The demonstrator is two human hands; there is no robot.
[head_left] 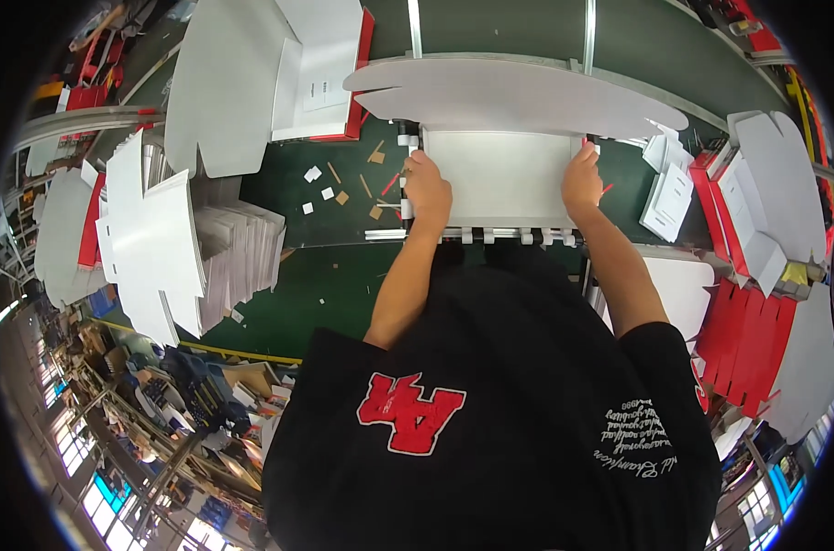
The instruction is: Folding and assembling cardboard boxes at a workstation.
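Directly in front of me, an open white cardboard box sits in a metal frame with small white rollers along its near side. Its wide white lid flap stands up at the far side. My left hand is closed on the box's left wall, with the fingers curled over the edge. On the opposite wall my right hand grips in the same way, its fingertips partly hidden.
Left stands a stack of folded white cardboard. Open red-sided boxes stand at the far left and the right. White printed packets lie right of the frame. Small card scraps litter the green bench. Red card pieces hang lower right.
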